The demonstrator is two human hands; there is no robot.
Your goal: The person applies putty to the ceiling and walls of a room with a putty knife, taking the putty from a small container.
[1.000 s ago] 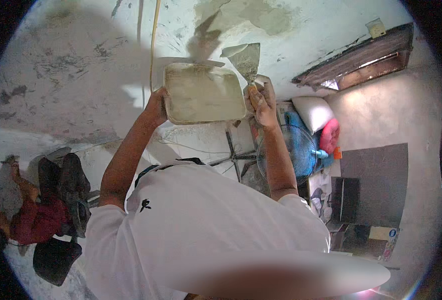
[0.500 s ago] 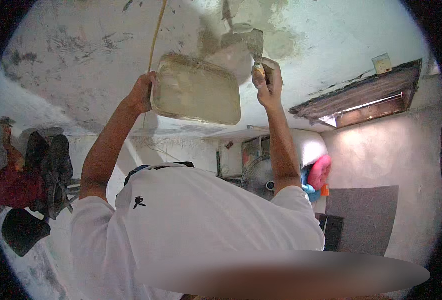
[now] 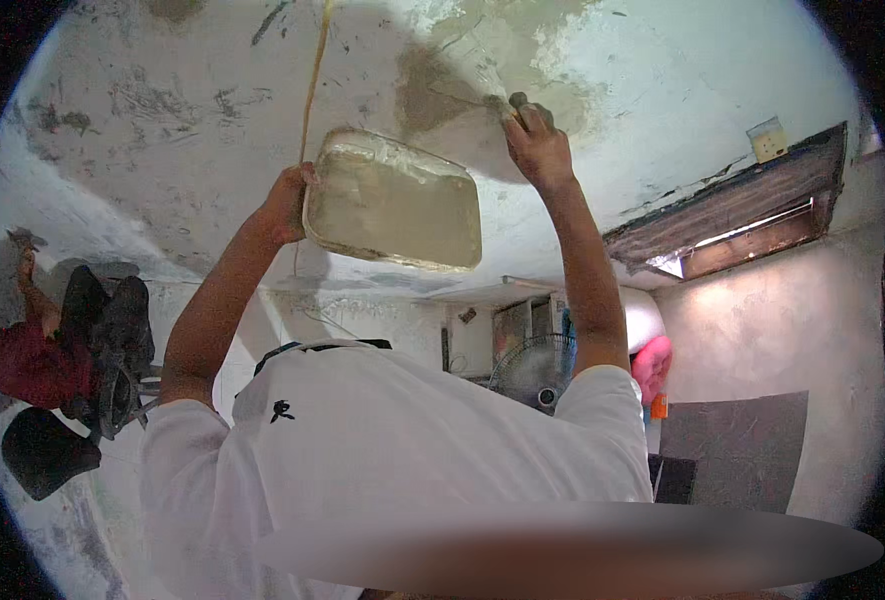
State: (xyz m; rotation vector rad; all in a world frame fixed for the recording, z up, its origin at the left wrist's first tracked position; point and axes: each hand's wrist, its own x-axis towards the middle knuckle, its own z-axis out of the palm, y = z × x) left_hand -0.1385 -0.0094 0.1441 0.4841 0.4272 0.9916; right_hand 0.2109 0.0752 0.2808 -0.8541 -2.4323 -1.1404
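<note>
Both hands are up at the ceiling (image 3: 162, 130), and the change since a second ago is in the right one: the right hand (image 3: 535, 150), which then held the trowel (image 3: 482, 75) just beside the board's far edge, has swung away from it and now presses the blade flat on the ceiling, on the damp grey patch (image 3: 462, 90) of fresh plaster. Its grip is clamped around the trowel's handle. The left hand (image 3: 287, 200) has its grip closed on the near edge of the plaster board (image 3: 392, 200), a rectangular tray coated in pale mix, held just below the ceiling and well left of the trowel. That reads as a load taken off the board and now being spread. A thin yellowish cord (image 3: 309, 90) hangs past the board, and an open wooden hatch (image 3: 732, 225) sits in the ceiling to the right.
</note>
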